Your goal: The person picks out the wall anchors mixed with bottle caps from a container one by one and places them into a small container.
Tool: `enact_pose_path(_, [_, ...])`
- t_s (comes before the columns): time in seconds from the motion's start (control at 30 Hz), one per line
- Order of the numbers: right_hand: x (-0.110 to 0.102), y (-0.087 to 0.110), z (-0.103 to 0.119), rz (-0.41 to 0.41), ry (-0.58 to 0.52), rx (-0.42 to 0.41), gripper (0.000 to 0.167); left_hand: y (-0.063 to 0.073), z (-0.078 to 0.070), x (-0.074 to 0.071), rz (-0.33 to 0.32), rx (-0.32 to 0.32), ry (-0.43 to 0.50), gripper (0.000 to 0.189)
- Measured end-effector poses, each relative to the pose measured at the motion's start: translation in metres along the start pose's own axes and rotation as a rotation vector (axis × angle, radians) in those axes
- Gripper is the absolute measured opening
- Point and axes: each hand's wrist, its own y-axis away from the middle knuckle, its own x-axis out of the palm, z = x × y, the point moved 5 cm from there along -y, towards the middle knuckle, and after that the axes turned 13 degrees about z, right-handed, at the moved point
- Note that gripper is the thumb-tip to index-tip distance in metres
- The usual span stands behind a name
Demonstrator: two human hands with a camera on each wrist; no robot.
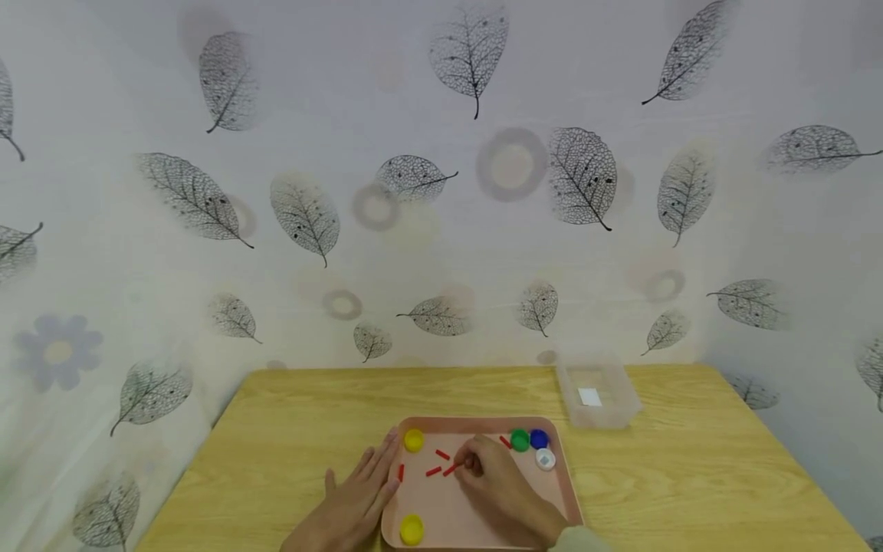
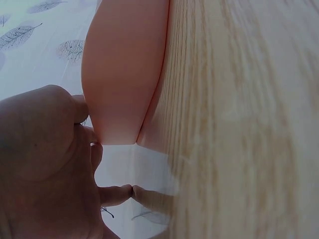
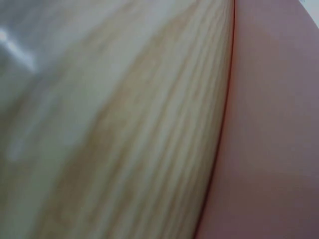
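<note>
On the table stands a pink tray (image 1: pixel 497 525). My left hand (image 1: pixel 355 494) rests with straight fingers along the tray's left rim; the left wrist view shows that hand (image 2: pixel 47 164) beside the tray's outer wall (image 2: pixel 124 74). Over the tray's middle, my right hand (image 1: pixel 500 479) pinches the end of a short red stick (image 1: pixel 450 470). Close by lie two more red sticks, one lower (image 1: pixel 433 471) and one higher (image 1: pixel 442 455). Another red stick (image 1: pixel 401 473) sits by the left rim, near my left fingertips. The right wrist view shows only table and tray wall (image 3: pixel 269 124), no hand.
Yellow round caps lie in the tray's upper left (image 1: pixel 413 440) and lower left (image 1: pixel 411 529). At its upper right are a green cap (image 1: pixel 520 440), a blue cap (image 1: pixel 539 438), a white cap (image 1: pixel 545 459) and a red stick (image 1: pixel 506 442). A translucent box (image 1: pixel 607 416) stands behind, right.
</note>
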Motion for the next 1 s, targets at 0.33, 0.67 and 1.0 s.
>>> enact_pose_path(0.33, [-0.0009, -0.0012, 0.0021, 0.016, 0.033, -0.03, 0.012, 0.0013, -0.0017, -0.0015, 0.005, -0.009, 0.015, 0.064])
enact_pose_path(0.67, [-0.0006, 0.0006, 0.0041, 0.038, 0.065, -0.053, 0.011, 0.0007, 0.0004, 0.0003, 0.008, -0.01, 0.013, 0.065])
enact_pose_path(1.0, [-0.0026, 0.0027, 0.0061, 0.0, 0.051, -0.068, 0.009, 0.0005, 0.0017, 0.0008, -0.001, -0.004, 0.007, 0.064])
